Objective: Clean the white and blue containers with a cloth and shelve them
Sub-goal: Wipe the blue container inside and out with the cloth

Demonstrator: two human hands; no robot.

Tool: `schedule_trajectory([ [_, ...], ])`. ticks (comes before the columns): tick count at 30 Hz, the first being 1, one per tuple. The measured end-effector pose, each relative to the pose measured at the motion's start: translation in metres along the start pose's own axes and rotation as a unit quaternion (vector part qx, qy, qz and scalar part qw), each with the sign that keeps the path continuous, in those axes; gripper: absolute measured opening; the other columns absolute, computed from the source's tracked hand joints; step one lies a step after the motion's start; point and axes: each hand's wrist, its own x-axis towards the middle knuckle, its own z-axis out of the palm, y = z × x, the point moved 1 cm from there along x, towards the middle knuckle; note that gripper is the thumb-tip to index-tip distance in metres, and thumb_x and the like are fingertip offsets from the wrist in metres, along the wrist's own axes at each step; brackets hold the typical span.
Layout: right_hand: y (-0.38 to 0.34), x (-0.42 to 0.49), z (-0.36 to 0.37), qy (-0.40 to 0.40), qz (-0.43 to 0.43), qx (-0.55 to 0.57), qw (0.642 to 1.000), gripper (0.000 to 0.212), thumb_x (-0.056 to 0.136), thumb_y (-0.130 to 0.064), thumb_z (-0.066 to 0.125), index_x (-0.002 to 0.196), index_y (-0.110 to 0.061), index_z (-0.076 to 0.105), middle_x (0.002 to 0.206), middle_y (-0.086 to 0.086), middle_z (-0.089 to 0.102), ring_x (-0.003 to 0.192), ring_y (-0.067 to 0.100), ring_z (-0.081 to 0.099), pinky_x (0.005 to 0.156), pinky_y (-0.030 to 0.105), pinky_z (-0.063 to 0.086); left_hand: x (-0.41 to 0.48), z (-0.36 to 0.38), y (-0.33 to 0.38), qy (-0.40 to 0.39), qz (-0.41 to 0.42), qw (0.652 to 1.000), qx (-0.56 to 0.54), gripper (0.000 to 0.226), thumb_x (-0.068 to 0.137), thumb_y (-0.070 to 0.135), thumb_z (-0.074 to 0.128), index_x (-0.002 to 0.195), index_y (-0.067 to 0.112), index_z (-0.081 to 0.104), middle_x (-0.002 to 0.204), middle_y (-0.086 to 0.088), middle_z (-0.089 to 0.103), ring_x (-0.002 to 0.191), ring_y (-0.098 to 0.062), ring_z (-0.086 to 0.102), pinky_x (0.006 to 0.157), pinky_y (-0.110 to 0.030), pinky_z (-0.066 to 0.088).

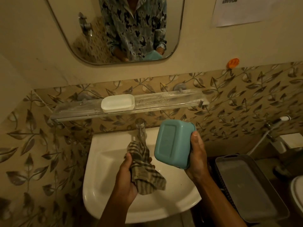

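wall: leaf-pattern tile on the lower band, plain cream above
mirror: rounded corners, above the shelf; reflects a person's patterned shirt and part of the blue container
sink: white basin, centre, under both hands
grey tray: rectangular, right of the sink, on a dark perforated basket
shelf: clear, wall-mounted, between mirror and sink, dusty-looking, thin rail along the front
paper sheet: stuck to the wall, top right
blue container: held up over the sink's right side, tilted, flat bottom facing the camera
right hand: wrapped round the blue container's right edge, thumb on top, firm hold
left hand: fist closed on the cloth, over the basin
cloth: checked brown-beige, bunched, hanging from the left hand, just left of the blue container, not touching it
white container: on the shelf, left of centre, open side up
tap: chrome, back of the sink, behind the cloth
orange holder: small, on the wall, upper right
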Motion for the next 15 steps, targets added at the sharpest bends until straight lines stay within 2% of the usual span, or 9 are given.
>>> schedule_trajectory([
  [2,-0.004,0.001,-0.001,-0.024,-0.039,-0.131,0.990,0.026,0.094,-0.042,0.041,0.104,-0.045,0.065,0.096,-0.010,0.074,0.085,0.013,0.071,0.059,0.028,0.058,-0.001,-0.009,0.002,-0.018,-0.015,0.999,-0.034,0.049,0.096,0.045,0.035,0.124,0.011,0.055,0.108,-0.018,0.070,0.091,-0.033,0.068,0.090,-0.055,0.045],
  [3,-0.006,0.000,-0.002,-0.059,-0.067,-0.219,0.972,0.021,0.095,-0.042,0.043,0.104,-0.047,0.062,0.096,-0.017,0.072,0.085,0.007,0.070,0.059,0.022,0.057,-0.003,-0.010,0.003,-0.028,-0.014,0.999,-0.036,0.048,0.095,0.045,0.037,0.128,0.014,0.053,0.117,-0.019,0.065,0.093,-0.032,0.067,0.089,-0.054,0.046],
  [4,-0.007,-0.001,-0.003,-0.118,-0.101,-0.314,0.937,0.017,0.096,-0.042,0.045,0.104,-0.045,0.059,0.096,-0.019,0.070,0.087,0.003,0.067,0.061,0.018,0.055,-0.004,-0.011,0.005,-0.035,0.000,0.999,-0.023,0.047,0.093,0.043,0.041,0.131,0.017,0.050,0.123,-0.020,0.061,0.093,-0.032,0.067,0.085,-0.053,0.050],
  [5,-0.007,-0.003,-0.002,-0.190,-0.142,-0.420,0.876,0.014,0.096,-0.044,0.045,0.103,-0.039,0.057,0.095,-0.017,0.069,0.087,0.002,0.065,0.061,0.017,0.053,-0.004,-0.012,0.006,-0.031,0.027,0.999,0.006,0.048,0.089,0.041,0.047,0.133,0.022,0.048,0.126,-0.019,0.059,0.092,-0.032,0.068,0.080,-0.050,0.053],
  [7,-0.003,-0.005,0.000,-0.312,-0.247,-0.596,0.698,0.022,0.097,-0.051,0.042,0.095,-0.032,0.052,0.085,-0.010,0.065,0.074,0.004,0.060,0.055,0.015,0.044,-0.005,-0.012,0.009,-0.015,0.086,0.993,0.085,0.060,0.077,0.041,0.058,0.134,0.031,0.044,0.129,-0.011,0.058,0.102,-0.030,0.065,0.081,-0.045,0.054],
  [8,0.000,-0.006,0.002,-0.351,-0.277,-0.633,0.632,0.027,0.098,-0.053,0.041,0.092,-0.030,0.053,0.080,-0.008,0.064,0.068,0.004,0.057,0.053,0.014,0.038,-0.006,-0.012,0.010,-0.018,0.098,0.988,0.116,0.067,0.071,0.044,0.063,0.134,0.035,0.043,0.130,-0.007,0.057,0.108,-0.028,0.063,0.086,-0.045,0.053],
  [9,0.001,-0.009,0.006,-0.377,-0.286,-0.653,0.591,0.030,0.097,-0.054,0.043,0.091,-0.028,0.056,0.076,-0.008,0.065,0.065,0.005,0.058,0.053,0.015,0.035,-0.007,-0.012,0.010,-0.028,0.096,0.986,0.135,0.074,0.066,0.049,0.067,0.134,0.036,0.042,0.130,-0.005,0.058,0.110,-0.027,0.062,0.088,-0.045,0.052],
  [12,0.005,-0.017,0.010,-0.430,-0.285,-0.680,0.522,0.034,0.093,-0.056,0.047,0.095,-0.029,0.067,0.081,-0.008,0.071,0.075,0.008,0.066,0.061,0.022,0.046,-0.010,-0.019,0.007,-0.037,0.088,0.976,0.195,0.081,0.057,0.055,0.074,0.131,0.039,0.045,0.122,-0.003,0.063,0.104,-0.024,0.066,0.076,-0.039,0.057],
  [15,0.006,-0.018,0.008,-0.436,-0.325,-0.676,0.497,0.036,0.089,-0.056,0.051,0.092,-0.027,0.072,0.084,-0.008,0.073,0.079,0.012,0.067,0.068,0.029,0.053,-0.010,-0.027,-0.001,-0.063,0.086,0.971,0.215,0.082,0.058,0.046,0.084,0.130,0.035,0.048,0.122,-0.006,0.065,0.107,-0.028,0.065,0.081,-0.043,0.055],
])
